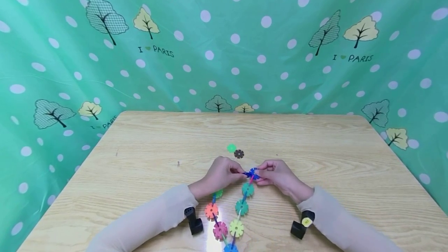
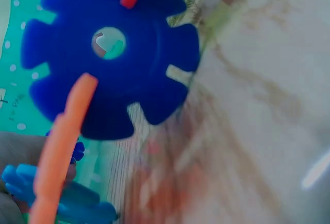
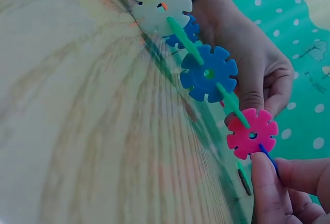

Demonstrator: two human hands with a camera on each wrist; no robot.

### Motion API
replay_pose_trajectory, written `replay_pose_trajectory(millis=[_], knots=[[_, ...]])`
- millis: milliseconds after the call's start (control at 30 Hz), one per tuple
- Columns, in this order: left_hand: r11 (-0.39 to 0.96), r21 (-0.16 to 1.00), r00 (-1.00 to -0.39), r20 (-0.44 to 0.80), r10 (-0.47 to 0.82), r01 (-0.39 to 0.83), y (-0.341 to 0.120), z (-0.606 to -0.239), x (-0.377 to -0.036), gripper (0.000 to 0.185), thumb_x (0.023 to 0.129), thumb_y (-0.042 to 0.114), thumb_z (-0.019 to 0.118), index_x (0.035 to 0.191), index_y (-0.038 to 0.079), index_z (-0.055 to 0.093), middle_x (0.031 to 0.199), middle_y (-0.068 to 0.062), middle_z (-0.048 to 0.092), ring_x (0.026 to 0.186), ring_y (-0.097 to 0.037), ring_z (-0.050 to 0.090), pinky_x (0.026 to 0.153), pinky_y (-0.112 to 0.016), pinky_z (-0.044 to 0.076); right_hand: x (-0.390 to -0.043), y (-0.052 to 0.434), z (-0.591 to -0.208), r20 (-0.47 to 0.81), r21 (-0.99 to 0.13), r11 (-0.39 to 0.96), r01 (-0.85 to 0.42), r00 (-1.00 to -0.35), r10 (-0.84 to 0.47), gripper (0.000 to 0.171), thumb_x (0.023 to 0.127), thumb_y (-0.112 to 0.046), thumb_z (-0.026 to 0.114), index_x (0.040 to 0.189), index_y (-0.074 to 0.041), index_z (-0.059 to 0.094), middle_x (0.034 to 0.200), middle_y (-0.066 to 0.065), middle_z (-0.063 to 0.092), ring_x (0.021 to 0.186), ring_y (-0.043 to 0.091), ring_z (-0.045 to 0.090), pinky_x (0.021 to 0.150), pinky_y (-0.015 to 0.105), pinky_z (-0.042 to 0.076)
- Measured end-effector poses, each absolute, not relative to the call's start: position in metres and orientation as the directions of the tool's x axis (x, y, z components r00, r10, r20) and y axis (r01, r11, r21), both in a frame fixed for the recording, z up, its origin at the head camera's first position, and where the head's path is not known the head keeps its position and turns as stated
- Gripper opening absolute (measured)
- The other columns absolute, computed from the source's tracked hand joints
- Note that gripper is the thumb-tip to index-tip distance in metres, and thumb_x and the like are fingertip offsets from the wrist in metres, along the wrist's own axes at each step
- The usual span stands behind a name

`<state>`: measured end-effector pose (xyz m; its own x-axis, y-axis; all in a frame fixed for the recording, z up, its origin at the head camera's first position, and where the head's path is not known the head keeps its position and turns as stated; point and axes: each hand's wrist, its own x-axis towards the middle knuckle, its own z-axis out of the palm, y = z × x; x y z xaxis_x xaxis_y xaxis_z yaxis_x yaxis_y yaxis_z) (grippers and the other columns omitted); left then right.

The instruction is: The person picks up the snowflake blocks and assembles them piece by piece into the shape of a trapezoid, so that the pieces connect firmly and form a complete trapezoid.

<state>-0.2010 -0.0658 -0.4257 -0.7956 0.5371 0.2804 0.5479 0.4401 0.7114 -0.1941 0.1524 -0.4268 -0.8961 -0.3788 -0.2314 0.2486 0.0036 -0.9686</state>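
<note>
We pinch the blue disc (image 1: pixel 252 173) between both hands above the wooden table (image 1: pixel 140 158): our left hand (image 1: pixel 219 174) grips it from one side, our right hand (image 1: pixel 276 175) from the other, equally near. From that disc the two strands of the snowflake chain (image 1: pixel 241 207) run back toward our wrists. Beyond the disc lie a loose green disc (image 1: pixel 231 148) and a dark disc (image 1: pixel 239 153), touching.

- Head view: high, looking forward and down over the wooden table (image 1: pixel 315 147) to the backdrop.
- Left wrist view: very close, table blurred.
- Right wrist view: close, low along the tabletop.
- All share the disc chain (image 1: pixel 241 205).
</note>
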Motion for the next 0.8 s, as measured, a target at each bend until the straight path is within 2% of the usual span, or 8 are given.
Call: replay_pose_trajectory(millis=[400,533,633,800], knots=[[0.411,0.711,-0.783,0.318,0.535,0.570,-0.060,-0.422,-0.199,0.005,0.079,0.009,0.075,0.074,0.007,0.073,0.067,0.000,0.070,0.054,0.004,0.055,0.051,-0.015,0.049,-0.193,0.152,-0.424,-0.217,-0.962,-0.065,0.265,-0.889,-0.402,0.006,0.087,0.009,0.056,0.091,0.007,0.059,0.081,0.008,0.067,0.069,0.012,0.067,0.069,0.026,0.057],[0.433,0.702,-0.782,0.288,0.553,0.565,-0.059,-0.423,-0.202,0.005,0.078,0.013,0.076,0.077,0.008,0.074,0.069,0.001,0.070,0.054,0.005,0.055,0.049,-0.015,0.048,-0.196,0.156,-0.425,-0.224,-0.972,0.024,0.236,-0.884,-0.411,0.008,0.086,0.008,0.057,0.094,0.010,0.058,0.081,0.008,0.068,0.070,0.013,0.067,0.070,0.027,0.057],[0.436,0.710,-0.783,0.264,0.563,0.553,-0.057,-0.423,-0.205,0.006,0.078,0.014,0.077,0.080,0.009,0.075,0.072,0.002,0.072,0.057,0.004,0.057,0.051,-0.014,0.048,-0.200,0.158,-0.425,-0.201,-0.979,0.099,0.176,-0.878,-0.434,0.021,0.086,0.007,0.058,0.105,0.016,0.054,0.085,0.009,0.066,0.075,0.015,0.067,0.074,0.031,0.057],[0.429,0.730,-0.773,0.211,0.598,0.532,-0.058,-0.419,-0.211,0.012,0.077,0.017,0.077,0.087,0.010,0.075,0.082,0.002,0.073,0.070,0.003,0.063,0.064,-0.013,0.051,-0.207,0.162,-0.426,-0.149,-0.984,0.162,0.078,-0.859,-0.490,0.032,0.085,0.004,0.059,0.113,0.017,0.052,0.095,0.011,0.065,0.085,0.015,0.065,0.079,0.031,0.056]])
